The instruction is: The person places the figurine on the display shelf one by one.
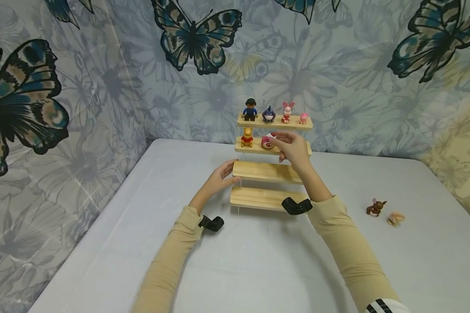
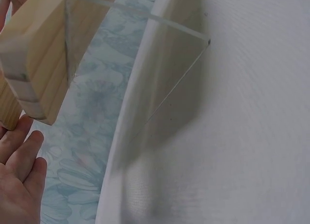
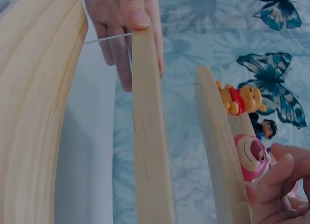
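A tiered wooden display stand (image 1: 271, 198) with clear supports stands on the white table. My left hand (image 1: 221, 177) holds the left end of its third board from the top, thumb at the front edge and fingers stretched behind. My right hand (image 1: 295, 150) is at the second board, its fingertips on the right side of a pink bear figurine (image 3: 250, 157) and partly covering it. A yellow bear figurine (image 1: 247, 138) in a red top stands left of it. Along the top board are a toy man (image 1: 250, 110), a donkey figurine (image 1: 268, 114), a piglet figurine (image 1: 287, 112) and a small pink figurine (image 1: 303, 118).
To the right on the table (image 1: 235, 261) are a brown animal figurine (image 1: 376, 208) and a small beige figurine (image 1: 395, 218). A wall (image 1: 215, 100) with butterflies and flowers rises behind the stand.
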`<state>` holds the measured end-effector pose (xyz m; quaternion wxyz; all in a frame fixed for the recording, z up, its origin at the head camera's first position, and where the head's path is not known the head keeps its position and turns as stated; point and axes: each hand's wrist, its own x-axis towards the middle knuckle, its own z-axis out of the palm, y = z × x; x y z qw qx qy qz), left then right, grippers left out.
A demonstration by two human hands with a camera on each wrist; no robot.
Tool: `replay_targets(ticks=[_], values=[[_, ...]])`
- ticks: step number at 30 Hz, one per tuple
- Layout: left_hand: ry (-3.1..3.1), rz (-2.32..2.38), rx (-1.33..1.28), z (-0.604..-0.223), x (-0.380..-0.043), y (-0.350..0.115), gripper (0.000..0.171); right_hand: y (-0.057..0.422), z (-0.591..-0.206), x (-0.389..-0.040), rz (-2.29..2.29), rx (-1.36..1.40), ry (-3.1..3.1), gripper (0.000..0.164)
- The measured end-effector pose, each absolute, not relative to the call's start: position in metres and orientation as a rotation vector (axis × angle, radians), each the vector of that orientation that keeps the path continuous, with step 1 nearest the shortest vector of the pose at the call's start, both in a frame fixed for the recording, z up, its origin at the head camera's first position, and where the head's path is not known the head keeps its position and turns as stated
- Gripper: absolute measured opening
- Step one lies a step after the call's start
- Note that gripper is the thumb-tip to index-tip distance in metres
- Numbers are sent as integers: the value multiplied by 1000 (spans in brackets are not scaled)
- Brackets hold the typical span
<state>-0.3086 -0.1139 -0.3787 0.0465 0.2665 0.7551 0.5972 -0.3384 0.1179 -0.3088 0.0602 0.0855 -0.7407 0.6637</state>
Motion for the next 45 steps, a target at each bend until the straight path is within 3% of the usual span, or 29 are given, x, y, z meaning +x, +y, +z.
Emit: replay_targets(ticks=[17,26,45], values=[[2328,1811,841,-379,-309,-114,60,184,-318,-299,2050,346,-2154,44],[2288,1842,856,-378,-308,-113,58,224,-320,-275,2128,347,-2031,21],[2424,1649,816,-371,-302,-113,59,267,-328,-244,2211,254,-1874,23]])
